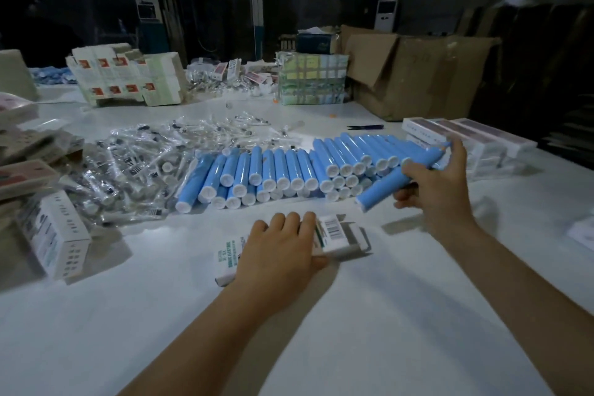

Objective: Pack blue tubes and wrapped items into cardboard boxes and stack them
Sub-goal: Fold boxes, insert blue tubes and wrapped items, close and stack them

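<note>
Right hand lifts one tube; left hand steadies open carton.

Right hand (440,183) grips a blue plastic tube with white cap (382,191) just off the right end of the stacked blue tube pile (289,170). Left hand (279,247) rests, fingers flat, on the small white printed cardboard box (337,235), end flap open, on the white table (321,331). Clear-wrapped items (135,164) heaped to the left of the pile.

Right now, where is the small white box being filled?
In the head view, the small white box lies on the white table at centre, under the left hand, just in front of the row of blue tubes.
</note>
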